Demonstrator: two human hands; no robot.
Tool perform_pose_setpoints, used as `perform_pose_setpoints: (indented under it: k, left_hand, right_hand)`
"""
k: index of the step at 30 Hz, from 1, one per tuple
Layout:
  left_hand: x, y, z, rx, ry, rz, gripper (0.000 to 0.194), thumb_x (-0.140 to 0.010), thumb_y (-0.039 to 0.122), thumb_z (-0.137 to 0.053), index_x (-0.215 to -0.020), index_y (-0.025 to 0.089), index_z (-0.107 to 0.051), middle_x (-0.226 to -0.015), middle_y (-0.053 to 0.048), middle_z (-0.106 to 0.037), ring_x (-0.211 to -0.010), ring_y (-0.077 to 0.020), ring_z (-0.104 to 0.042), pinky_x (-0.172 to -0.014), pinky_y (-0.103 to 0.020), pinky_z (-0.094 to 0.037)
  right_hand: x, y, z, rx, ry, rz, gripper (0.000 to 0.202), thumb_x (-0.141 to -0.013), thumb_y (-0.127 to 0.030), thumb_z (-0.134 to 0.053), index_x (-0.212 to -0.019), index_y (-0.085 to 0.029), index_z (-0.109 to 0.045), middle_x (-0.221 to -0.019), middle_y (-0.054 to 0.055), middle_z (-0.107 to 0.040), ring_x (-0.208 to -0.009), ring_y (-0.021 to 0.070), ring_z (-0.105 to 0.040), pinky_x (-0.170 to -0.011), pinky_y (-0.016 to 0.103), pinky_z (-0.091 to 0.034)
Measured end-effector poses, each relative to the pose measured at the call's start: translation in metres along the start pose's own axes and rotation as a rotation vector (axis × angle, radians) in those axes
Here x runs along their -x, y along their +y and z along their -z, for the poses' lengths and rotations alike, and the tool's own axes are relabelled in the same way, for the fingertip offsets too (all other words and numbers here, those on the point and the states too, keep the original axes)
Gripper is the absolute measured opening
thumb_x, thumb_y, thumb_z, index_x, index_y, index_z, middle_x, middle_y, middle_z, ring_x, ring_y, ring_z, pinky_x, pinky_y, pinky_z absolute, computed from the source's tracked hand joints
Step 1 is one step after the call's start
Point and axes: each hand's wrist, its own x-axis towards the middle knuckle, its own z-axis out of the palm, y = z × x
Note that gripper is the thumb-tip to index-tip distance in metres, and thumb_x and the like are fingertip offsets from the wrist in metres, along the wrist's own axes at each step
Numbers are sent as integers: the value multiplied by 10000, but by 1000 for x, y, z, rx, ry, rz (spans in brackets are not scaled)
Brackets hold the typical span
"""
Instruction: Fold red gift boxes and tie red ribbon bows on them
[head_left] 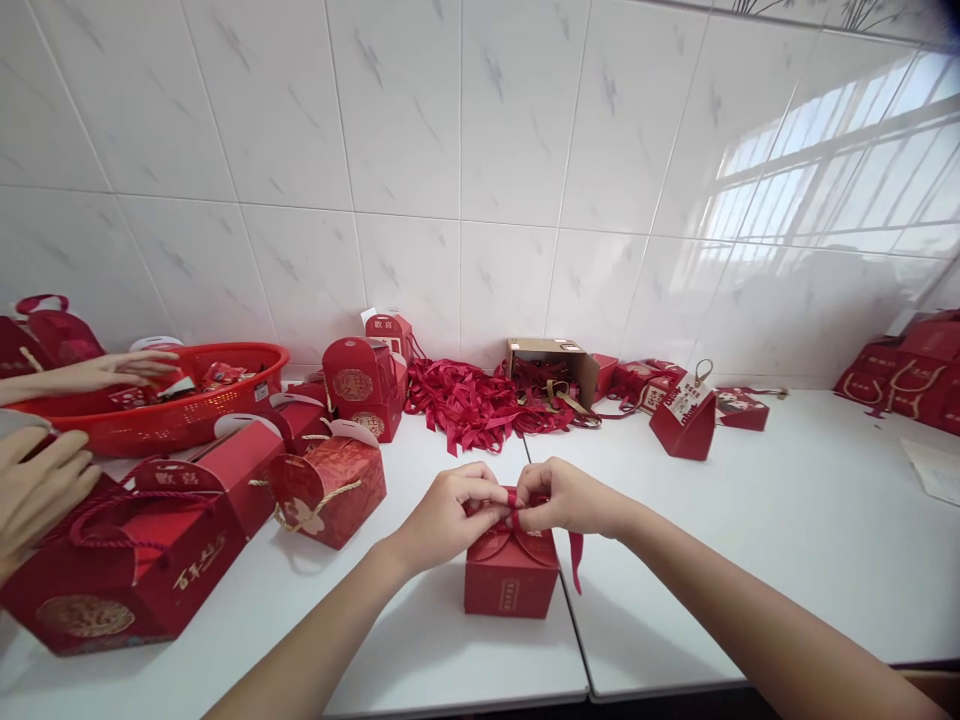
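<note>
A small red gift box (511,585) stands upright on the white table, its petal-like flaps folded over the top. My left hand (457,510) is at the upper left of the box, thumb and fingers pinching a dark red ribbon (576,562) above the lid. From the right, my right hand (562,497) pinches the same ribbon close to the left fingertips. One ribbon end hangs down on the box's right side. The knot area is partly hidden by my fingers.
Another person's hands (45,485) are at the left, by a red basket (172,415) of packets and a large red box (112,590). A ribbon pile (469,400) and a cardboard box (592,370) lie at the wall. A triangular red box (684,430) stands right.
</note>
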Motion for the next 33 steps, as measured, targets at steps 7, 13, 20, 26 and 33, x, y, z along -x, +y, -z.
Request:
perform_pose_setpoints:
  k: [7, 13, 20, 26, 33]
  left_hand:
    - [10, 0, 18, -126, -5, 146, 137, -837, 236, -526, -767, 200, -638, -859, -34, -567, -771, -169, -542, -720, -294, -442]
    - [8, 0, 27, 87, -86, 207, 194, -873, 305, -453, -730, 202, -532, -1202, -60, -519, -1179, -244, -441, -957, -375, -393]
    - [1, -4, 26, -240, -119, 45, 339, -896, 346, -471, -603, 188, -534, -1084, -50, -587, -1171, -269, -393, -1052, -518, -228]
    - [4, -13, 29, -248, -56, -32, 423, -931, 340, -398, -593, 188, -601, -1146, -50, -599, -1134, -257, -443, -995, -479, -300]
    - [8, -26, 18, -648, 194, -25, 331, -920, 330, -436, -694, 210, -647, -1083, -57, -633, -1133, -301, -428, -941, -530, -227]
  right_hand:
    - [13, 3, 11, 178, 46, -7, 74, -635, -161, -601, -564, -170, -583, -709, -9, -539, -600, 103, -451, -550, 245, -362]
    - [21, 5, 19, 281, 101, 8, 110, -663, -188, -611, -588, -184, -531, -812, 2, -524, -710, 134, -488, -658, 266, -383]
    - [27, 14, 19, 461, 207, 30, 135, -654, -177, -598, -583, -198, -485, -919, 36, -546, -887, 202, -513, -790, 321, -407]
    - [31, 20, 17, 507, 287, -15, 174, -649, -184, -598, -704, -217, -436, -971, 42, -532, -934, 229, -485, -819, 358, -413]
    - [35, 22, 13, 465, 271, -32, 243, -651, -136, -579, -843, -230, -464, -988, 31, -524, -944, 220, -494, -839, 380, -433]
